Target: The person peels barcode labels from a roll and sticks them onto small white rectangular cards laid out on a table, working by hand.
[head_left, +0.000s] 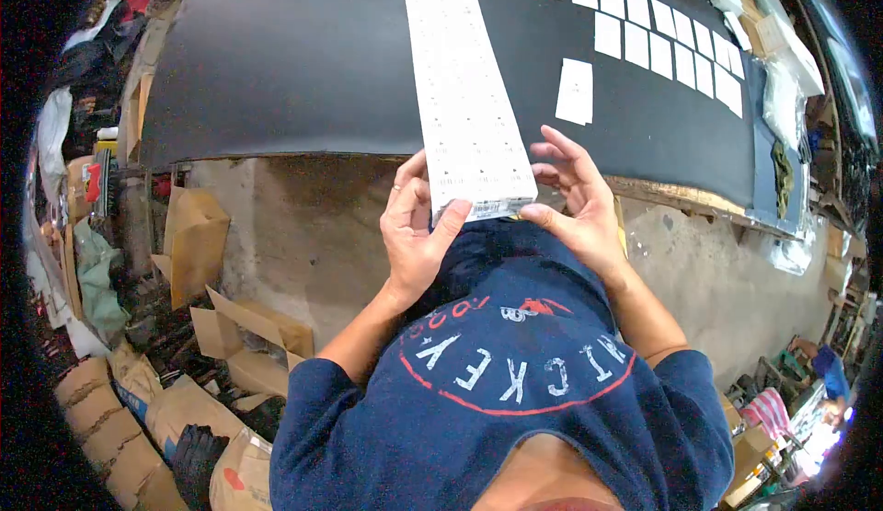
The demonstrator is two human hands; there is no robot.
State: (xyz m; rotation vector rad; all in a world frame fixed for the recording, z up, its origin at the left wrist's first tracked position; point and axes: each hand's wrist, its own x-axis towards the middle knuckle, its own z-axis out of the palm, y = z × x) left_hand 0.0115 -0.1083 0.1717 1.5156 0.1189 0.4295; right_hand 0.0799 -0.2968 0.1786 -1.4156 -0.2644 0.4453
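Observation:
A long white box-like piece (467, 97), printed with rows of small marks, reaches from my hands far across the black table. Its near end is thick and carries printing that looks like a label. My left hand (416, 230) is closed on the near left corner, thumb against the end and fingers along the side. At the opposite corner, my right hand (581, 212) has its fingers apart; its thumb tip seems to touch the corner. Whether the far end rests on the table is out of sight.
The black table (294, 60) spans the front. White cards (635, 46) lie in two rows at the right, with a small pile (575, 92) nearer. Open cardboard boxes (248, 336) stand on the floor at left. Plastic-wrapped items (786, 111) crowd the table's right end.

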